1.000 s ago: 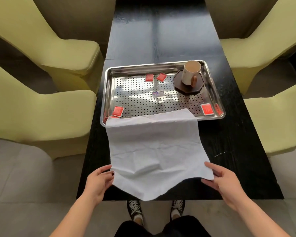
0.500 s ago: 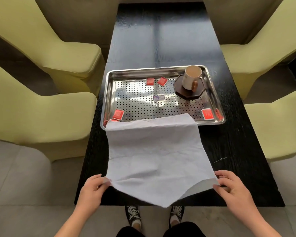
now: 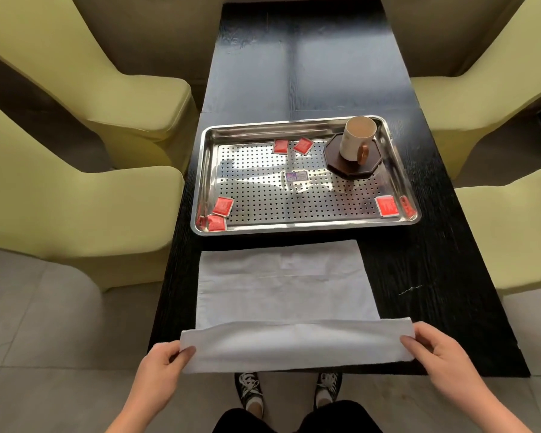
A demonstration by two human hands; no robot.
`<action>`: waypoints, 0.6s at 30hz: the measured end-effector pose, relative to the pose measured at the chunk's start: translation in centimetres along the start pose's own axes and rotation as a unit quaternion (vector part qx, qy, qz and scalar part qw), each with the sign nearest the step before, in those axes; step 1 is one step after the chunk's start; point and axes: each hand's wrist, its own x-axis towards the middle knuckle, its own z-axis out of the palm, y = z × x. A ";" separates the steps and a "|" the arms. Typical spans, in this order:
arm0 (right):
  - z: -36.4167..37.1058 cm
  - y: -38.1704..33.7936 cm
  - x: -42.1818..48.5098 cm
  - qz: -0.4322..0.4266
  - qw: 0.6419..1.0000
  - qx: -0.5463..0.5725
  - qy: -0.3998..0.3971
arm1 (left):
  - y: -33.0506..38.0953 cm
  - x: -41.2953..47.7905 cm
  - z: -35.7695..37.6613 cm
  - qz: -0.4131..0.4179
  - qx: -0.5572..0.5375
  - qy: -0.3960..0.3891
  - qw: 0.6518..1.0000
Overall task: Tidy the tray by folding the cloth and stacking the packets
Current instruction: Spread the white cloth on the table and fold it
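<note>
A white cloth (image 3: 285, 285) lies flat on the black table, just in front of the steel tray (image 3: 297, 228). Its near edge is lifted into a taut band. My left hand (image 3: 161, 364) pinches the band's left corner and my right hand (image 3: 438, 351) pinches its right corner. Several red packets lie scattered in the tray: two at the back (image 3: 280, 146), two at the front left (image 3: 222, 206) and one at the front right (image 3: 387, 206). A purple and white packet (image 3: 296, 175) lies in the tray's middle.
A beige mug (image 3: 355, 140) stands on a dark octagonal coaster (image 3: 334, 156) in the tray's back right corner. Yellow-green chairs (image 3: 85, 198) flank the narrow black table (image 3: 419, 276) on both sides. My shoes show below the table's near edge.
The cloth has been pulled toward me, off the tray's front rim, and now lies on the table. Its sagging near edge is raised and stretched straight between both hands.
</note>
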 end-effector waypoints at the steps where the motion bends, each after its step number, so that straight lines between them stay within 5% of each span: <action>1: 0.2 -0.4 0.5 -0.002 1.000 0.009 0.010 | 0.4 0.3 0.1 -0.013 -0.033 -0.003 0.999; 6: 1.4 -2.9 4.3 -0.006 0.997 0.042 0.058 | 2.2 2.3 0.4 -0.070 -0.166 0.040 0.983; 18: 3.7 -5.9 13.2 0.012 0.991 0.006 0.134 | 6.5 10.4 0.8 -0.097 -0.263 0.120 0.952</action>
